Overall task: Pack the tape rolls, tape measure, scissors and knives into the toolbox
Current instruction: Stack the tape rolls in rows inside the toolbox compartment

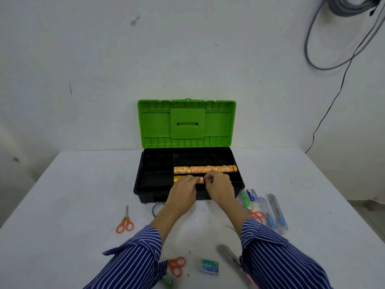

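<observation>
Between the two hands, over the toolbox's (188,184) near tray slot, a short row of orange tape rolls (178,179) is lying with its long axis running left to right — the left hand (184,189) is resting curled fingers on its end, while the right hand (218,184) is pinching something small just beside it, though what it holds I cannot tell. Beyond both grips a full row of tape rolls (205,168) is already sitting parallel, so judging by this, the next roll is going in rightward of the short row, nearer the right hand.

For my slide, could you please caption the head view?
Both hands seat orange tape rolls in the open green-lidded toolbox.
</observation>
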